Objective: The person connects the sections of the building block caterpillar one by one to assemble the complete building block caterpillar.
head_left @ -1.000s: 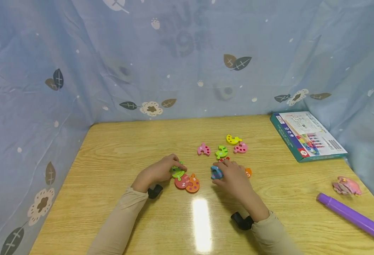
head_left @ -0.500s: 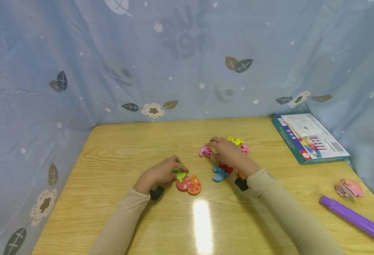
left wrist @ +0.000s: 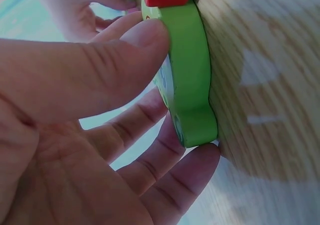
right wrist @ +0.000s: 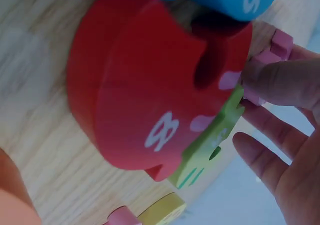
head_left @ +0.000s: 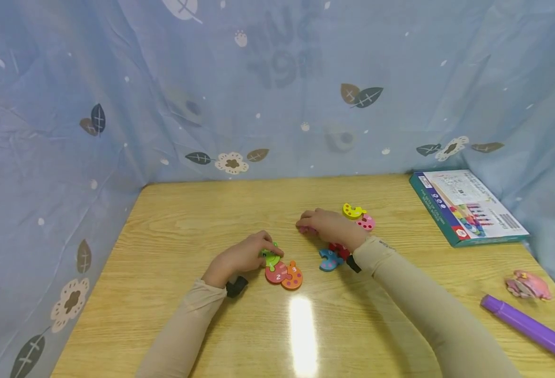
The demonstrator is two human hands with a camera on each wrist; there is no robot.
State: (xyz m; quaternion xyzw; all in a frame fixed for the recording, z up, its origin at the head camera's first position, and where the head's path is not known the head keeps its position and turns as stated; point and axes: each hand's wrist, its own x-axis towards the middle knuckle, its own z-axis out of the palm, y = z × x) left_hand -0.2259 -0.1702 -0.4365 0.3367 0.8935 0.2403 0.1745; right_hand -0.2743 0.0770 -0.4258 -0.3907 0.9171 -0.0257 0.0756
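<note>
My left hand holds the green head piece between thumb and fingers; in the left wrist view the green piece stands at the thumb and fingertips. Joined to it are the red piece marked 2 and the orange piece marked 3. My right hand pinches a pink piece, mostly covered by the fingers; the right wrist view shows the pink piece beside the red piece marked 8 and a green piece.
Near the right wrist lie a blue piece and a red piece. Behind are a yellow piece and another pink piece. At right are a boxed set, a pink object and a purple tube.
My right hand has left the blue piece, moved up and left, and taken hold of the pink piece. My left hand stays on the green head piece.
</note>
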